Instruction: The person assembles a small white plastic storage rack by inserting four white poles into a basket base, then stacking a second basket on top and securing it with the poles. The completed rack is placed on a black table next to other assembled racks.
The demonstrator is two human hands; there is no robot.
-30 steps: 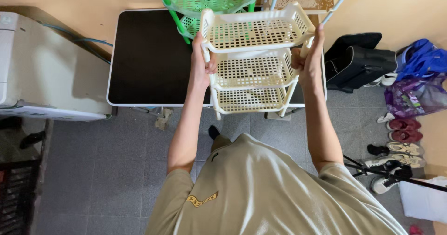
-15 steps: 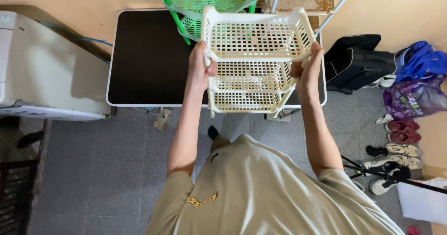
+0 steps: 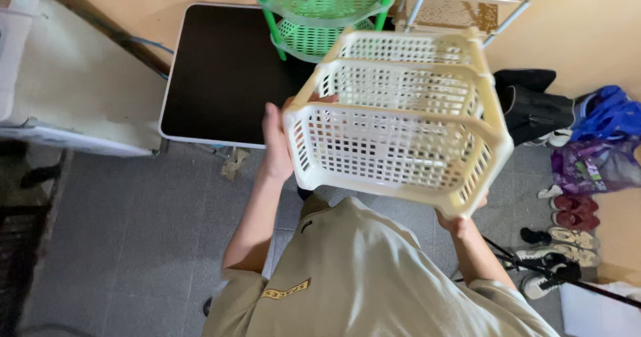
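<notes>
Nearest: tan shirt (image 3: 374, 277), both forearms raised. Cream rack (image 3: 400, 120), three perforated tiers, held in the air and tipped steeply toward the body, clear of the table.

Risk, as a judgement: so tilted, the rack could slide off the right hand (image 3: 459, 222), which is mostly hidden under the low corner; a post joint might also pull apart under twist.

Left hand (image 3: 275, 143) lies flat against the near tier's left corner, fingers wrapped behind. Right hand supports from below; how far it closes cannot be told.

Beyond: black table (image 3: 214, 76), green rack (image 3: 320, 6), shoes (image 3: 574, 217) to the right.
</notes>
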